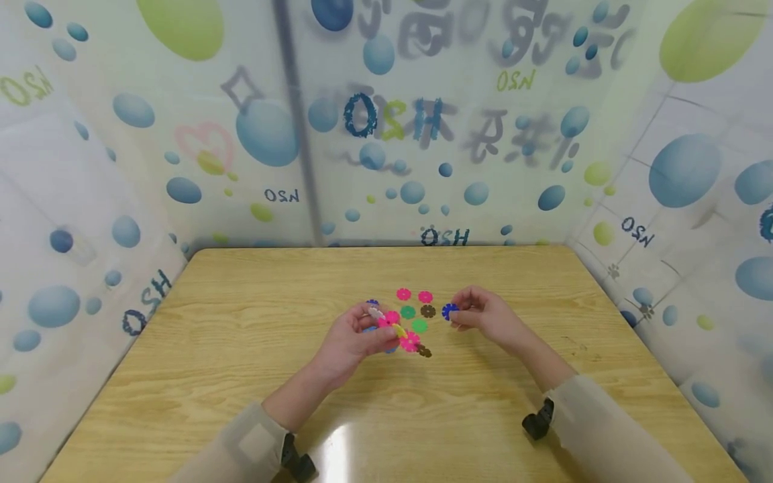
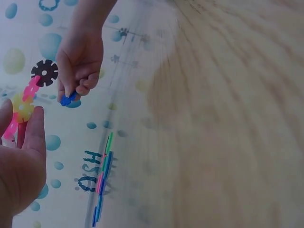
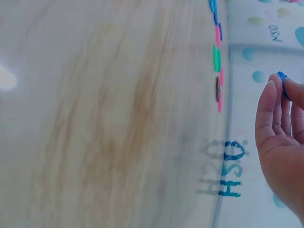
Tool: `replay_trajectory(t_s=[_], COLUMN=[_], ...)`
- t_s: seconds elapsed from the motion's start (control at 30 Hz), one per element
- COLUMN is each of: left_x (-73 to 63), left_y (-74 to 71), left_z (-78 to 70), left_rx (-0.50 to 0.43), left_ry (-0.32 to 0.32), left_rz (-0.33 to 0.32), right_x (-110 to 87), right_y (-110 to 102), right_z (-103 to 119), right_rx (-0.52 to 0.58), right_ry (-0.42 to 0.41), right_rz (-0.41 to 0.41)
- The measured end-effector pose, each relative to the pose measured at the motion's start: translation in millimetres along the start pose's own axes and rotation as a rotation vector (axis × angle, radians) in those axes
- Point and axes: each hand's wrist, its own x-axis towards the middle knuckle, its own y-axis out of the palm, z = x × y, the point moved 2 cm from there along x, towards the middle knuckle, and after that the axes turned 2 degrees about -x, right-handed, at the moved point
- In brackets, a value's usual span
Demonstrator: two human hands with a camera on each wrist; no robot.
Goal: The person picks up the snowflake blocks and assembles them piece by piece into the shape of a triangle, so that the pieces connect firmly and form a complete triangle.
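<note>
A chain of notched, multicoloured plastic discs (image 1: pixel 400 331) is pinched by the left grip (image 1: pixel 347 343), a dark-blue notched disc (image 1: pixel 449 311) by the right grip (image 1: pixel 492 318), above the wood-grained worktop (image 1: pixel 471 416).

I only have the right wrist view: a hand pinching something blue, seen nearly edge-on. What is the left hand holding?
Observer: The left hand holds a chain of joined, notched discs.
Operator: What sits at its free end?
Observer: A dark brown disc, plain in the left wrist view.
Operator: Do the two held parts touch?
Observer: No, the head view shows the blue disc in the right hand apart from the chain.
</note>
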Motion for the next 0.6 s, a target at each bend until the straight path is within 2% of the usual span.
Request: replay_trajectory(t_s=[0.33, 0.5, 0.6], left_x=[-0.3, -0.3, 0.3], left_y=[0.6, 0.2, 0.2], left_z=[1.1, 1.2, 1.7], left_rx=[0.061, 0.123, 0.135], left_ry=[0.0, -0.036, -0.07], left_rz=[0.056, 0.073, 0.046], right_x=[-11.1, -12.2, -12.4], right_y=[10.3, 15.1, 17.7], right_z=[15.2, 19.1, 20.7], right_rx=[0.072, 0.063, 0.074], right_ry=[-0.052, -0.064, -0.061], right_rz=[0.012, 0.022, 0.029])
